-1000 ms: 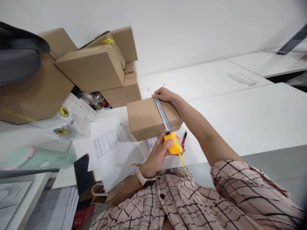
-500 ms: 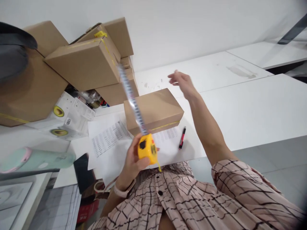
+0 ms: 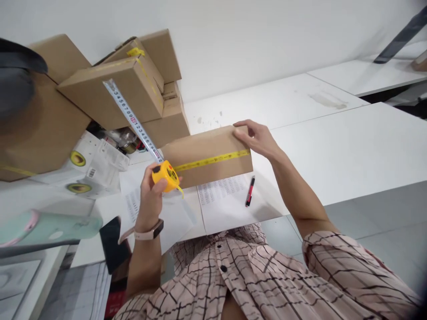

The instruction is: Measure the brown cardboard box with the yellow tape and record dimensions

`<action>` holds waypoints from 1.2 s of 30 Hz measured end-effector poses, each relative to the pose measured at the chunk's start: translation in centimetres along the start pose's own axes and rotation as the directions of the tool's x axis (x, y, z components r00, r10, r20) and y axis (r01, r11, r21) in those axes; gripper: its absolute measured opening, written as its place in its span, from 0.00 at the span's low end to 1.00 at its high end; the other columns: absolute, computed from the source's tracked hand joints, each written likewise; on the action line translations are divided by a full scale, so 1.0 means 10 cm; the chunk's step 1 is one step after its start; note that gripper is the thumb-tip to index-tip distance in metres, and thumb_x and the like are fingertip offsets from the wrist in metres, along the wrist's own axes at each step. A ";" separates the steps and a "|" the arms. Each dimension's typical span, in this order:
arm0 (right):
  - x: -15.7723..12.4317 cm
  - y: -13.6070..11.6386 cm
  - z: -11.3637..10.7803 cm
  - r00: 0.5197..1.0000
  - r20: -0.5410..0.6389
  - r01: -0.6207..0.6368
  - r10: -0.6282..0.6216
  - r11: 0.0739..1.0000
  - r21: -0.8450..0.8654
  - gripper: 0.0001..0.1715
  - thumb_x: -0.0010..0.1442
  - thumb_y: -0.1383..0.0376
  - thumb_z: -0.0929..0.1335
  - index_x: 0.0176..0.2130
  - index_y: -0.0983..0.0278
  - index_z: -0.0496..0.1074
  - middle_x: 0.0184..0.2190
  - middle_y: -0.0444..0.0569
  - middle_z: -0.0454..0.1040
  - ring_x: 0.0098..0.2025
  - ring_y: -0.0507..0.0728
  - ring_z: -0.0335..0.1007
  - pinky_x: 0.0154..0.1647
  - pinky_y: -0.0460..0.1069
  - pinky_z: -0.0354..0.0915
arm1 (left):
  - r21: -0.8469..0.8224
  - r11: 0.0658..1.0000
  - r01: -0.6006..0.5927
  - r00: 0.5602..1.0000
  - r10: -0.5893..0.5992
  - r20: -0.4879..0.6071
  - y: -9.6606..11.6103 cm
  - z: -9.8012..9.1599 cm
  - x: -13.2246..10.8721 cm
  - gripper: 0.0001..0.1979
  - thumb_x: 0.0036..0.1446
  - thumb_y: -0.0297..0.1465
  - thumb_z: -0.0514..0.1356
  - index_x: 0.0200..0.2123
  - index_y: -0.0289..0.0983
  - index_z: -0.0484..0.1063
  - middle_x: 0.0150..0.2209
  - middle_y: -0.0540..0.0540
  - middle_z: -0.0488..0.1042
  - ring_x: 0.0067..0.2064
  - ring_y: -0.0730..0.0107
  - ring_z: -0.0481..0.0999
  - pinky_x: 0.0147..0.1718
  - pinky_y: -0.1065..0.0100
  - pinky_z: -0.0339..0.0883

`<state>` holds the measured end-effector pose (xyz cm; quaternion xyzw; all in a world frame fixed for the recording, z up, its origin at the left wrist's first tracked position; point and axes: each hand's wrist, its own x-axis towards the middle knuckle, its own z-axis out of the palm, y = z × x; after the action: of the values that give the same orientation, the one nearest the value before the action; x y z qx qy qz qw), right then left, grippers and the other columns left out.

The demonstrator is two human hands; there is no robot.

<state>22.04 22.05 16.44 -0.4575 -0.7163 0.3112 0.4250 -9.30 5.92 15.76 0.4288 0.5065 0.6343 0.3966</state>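
Observation:
My left hand (image 3: 151, 192) grips a yellow tape measure (image 3: 164, 174) at the left end of a brown cardboard box (image 3: 207, 155). Its white blade (image 3: 131, 119) sticks up and to the left, in front of the stacked boxes. My right hand (image 3: 256, 138) holds the box's upper right corner and has it tipped up, so the side with yellow tape faces me. The box stands on printed sheets (image 3: 222, 195) on the white table (image 3: 333, 151). A red and black pen (image 3: 248, 192) lies just below the box's right end.
Several brown cardboard boxes (image 3: 116, 89) are piled at the back left. White product boxes (image 3: 90, 169) lie below them, with a pale green bottle (image 3: 50, 226) at the near left. A dark phone (image 3: 111, 242) rests at the table edge.
My right hand came back and took the box's right corner, tipping it onto its side. My left hand carried the tape measure left, and the blade swung out to the upper left.

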 end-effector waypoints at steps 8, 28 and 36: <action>0.72 -0.09 0.31 0.958 0.038 0.280 -0.284 0.900 -0.335 0.18 0.71 0.59 0.60 0.41 0.61 0.76 0.49 0.58 0.77 0.53 0.68 0.67 0.57 0.62 0.60 | 0.073 0.993 -0.091 0.994 0.087 0.065 0.18 0.30 0.16 0.29 0.47 0.41 0.72 0.51 0.44 0.68 0.52 0.44 0.75 0.47 0.57 0.80 0.44 0.57 0.81; 0.75 -0.09 0.54 0.894 0.212 0.436 -0.395 0.657 -0.615 0.30 0.70 0.68 0.60 0.65 0.48 0.70 0.51 0.54 0.75 0.48 0.65 0.63 0.48 0.58 0.53 | -0.163 0.883 0.441 0.820 -0.323 0.472 -0.67 0.89 -0.71 0.33 0.48 0.43 0.76 0.53 0.41 0.68 0.56 0.40 0.74 0.45 0.65 0.77 0.47 0.54 0.79; 0.76 -0.05 0.56 0.886 0.192 0.447 -0.421 0.669 -0.595 0.28 0.71 0.65 0.61 0.65 0.49 0.71 0.50 0.54 0.75 0.47 0.65 0.61 0.48 0.58 0.52 | -0.152 0.890 0.431 0.820 -0.316 0.477 -0.81 0.94 -0.74 0.35 0.49 0.43 0.76 0.55 0.43 0.66 0.57 0.39 0.74 0.43 0.63 0.81 0.43 0.58 0.79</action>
<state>15.20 28.59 16.83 -0.3822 -0.8739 -0.0447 0.2970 2.52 3.26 7.90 0.3981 0.3931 0.4892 0.6691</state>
